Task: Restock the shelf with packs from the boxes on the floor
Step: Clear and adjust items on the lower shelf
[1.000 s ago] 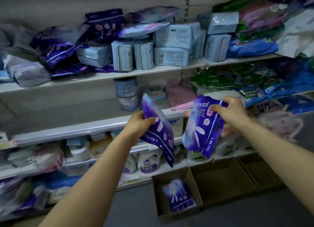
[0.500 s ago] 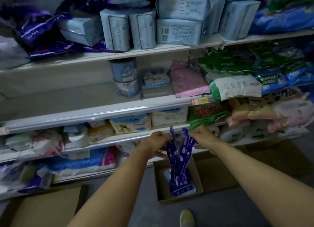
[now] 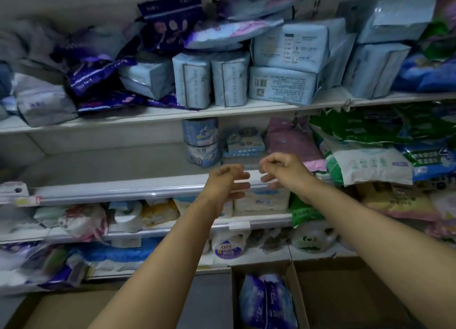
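Purple packs [image 3: 267,301] lie piled in the open cardboard box [image 3: 299,294] on the floor, near and right of centre — none in either hand. Both hands hang in mid-air in front of the middle shelf rail [image 3: 123,189], close together w/ a small gap between them. Left hand [image 3: 225,184] is loosely open, fingers slack and pointing right, holding nothing. Right hand [image 3: 282,168] is also bare; upper fingers curl in loosely, lower ones reach left toward the other hand, nothing pinched. A second cardboard box [image 3: 357,299] sits just right of the first; its contents can't be made out. Another box flap [image 3: 69,309] shows near left. Top shelf [image 3: 153,114] carries more purple packs at left [image 3: 98,79], then pale blue packs [image 3: 209,80] standing upright at centre, and bigger blue ones stacked at right. Middle shelf — stacked blue tins [image 3: 201,142], a small coil box [image 3: 243,141], a pink pack [image 3: 294,141], and green-and-white bags [image 3: 365,161] far right. Lower shelves hold toilet rolls [image 3: 128,217] and assorted soft packs, blurred at left.
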